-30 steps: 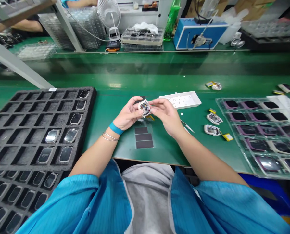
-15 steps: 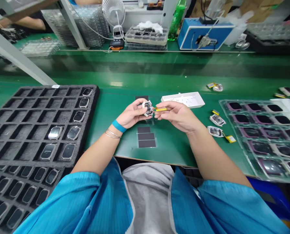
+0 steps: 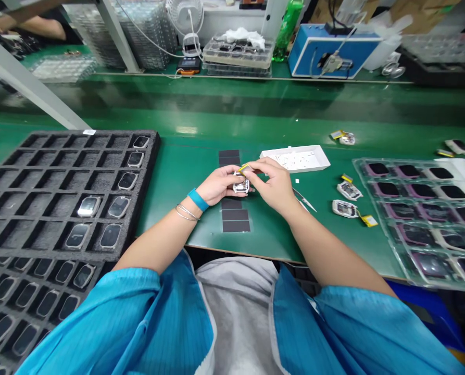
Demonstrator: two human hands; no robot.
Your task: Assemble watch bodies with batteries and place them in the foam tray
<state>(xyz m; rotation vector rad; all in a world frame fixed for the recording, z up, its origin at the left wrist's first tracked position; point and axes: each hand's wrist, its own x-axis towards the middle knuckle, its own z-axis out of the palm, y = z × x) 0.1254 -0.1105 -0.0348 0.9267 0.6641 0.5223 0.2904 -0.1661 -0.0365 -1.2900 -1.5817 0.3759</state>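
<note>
Between the fingers of my left hand is an opened smartwatch case, white-rimmed with its inner parts showing. My right hand pinches a small yellow-edged battery just above the case's far edge. The fingers partly cover both pieces, so I cannot tell whether the battery touches the case. Under and in front of the hands lie dark adhesive strips on a clear sheet. A pair of tweezers rests on the green bench beside my right wrist.
At left, a black foam tray holds several watches. A white box with tiny bits stands beyond my right hand. Opened watch cases with batteries lie to the right, near a clear plastic tray of watch faces. A blue machine stands behind.
My right hand has moved left and turned, bringing the battery from the case's right side to above its far edge. The case has tilted, and the tweezers have come into view.
</note>
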